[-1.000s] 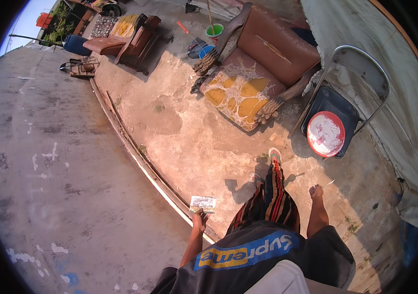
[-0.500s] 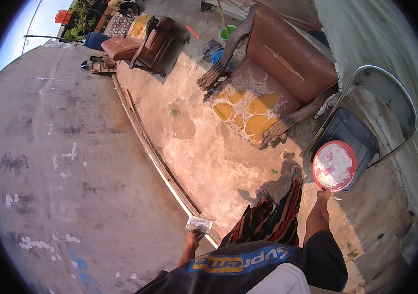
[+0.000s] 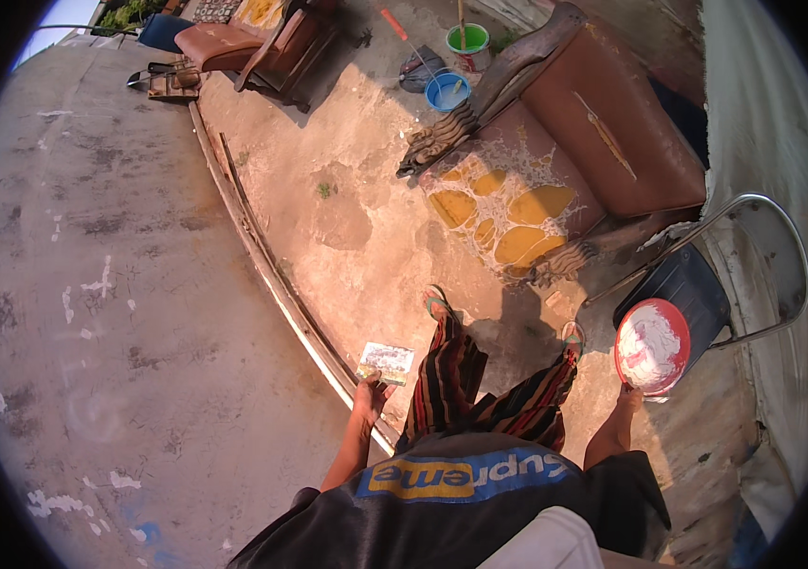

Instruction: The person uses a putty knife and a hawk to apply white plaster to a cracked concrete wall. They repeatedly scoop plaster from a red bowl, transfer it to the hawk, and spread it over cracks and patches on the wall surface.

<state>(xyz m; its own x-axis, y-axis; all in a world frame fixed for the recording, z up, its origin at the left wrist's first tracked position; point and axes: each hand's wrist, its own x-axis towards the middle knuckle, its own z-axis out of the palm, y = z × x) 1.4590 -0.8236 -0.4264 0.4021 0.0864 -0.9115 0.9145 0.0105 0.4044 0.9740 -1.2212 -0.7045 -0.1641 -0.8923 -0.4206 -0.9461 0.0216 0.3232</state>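
My left hand (image 3: 369, 396) hangs by my side and holds a small flat rectangular card (image 3: 387, 362) with a pale, speckled face. My right hand (image 3: 627, 398) grips the lower rim of a round red plate (image 3: 652, 343) covered in white paste. The plate is at the front edge of a dark metal folding chair (image 3: 698, 280). I stand in striped trousers and sandals on a stained concrete floor, facing a worn brown armchair (image 3: 603, 142). The armchair's seat (image 3: 508, 204) shows yellow foam patches ringed with white filler.
A blue bowl (image 3: 446, 92) and a green bucket (image 3: 467, 38) stand beyond the armchair. A second brown armchair (image 3: 271, 38) is at the far back. A metal rail (image 3: 271, 275) runs diagonally between the floor and grey pavement (image 3: 91, 284). A pale wall (image 3: 764, 142) closes the right.
I have stepped closer to the armchair and the folding chair. My right hand has reached the red plate and taken its rim. My left hand still holds the card.
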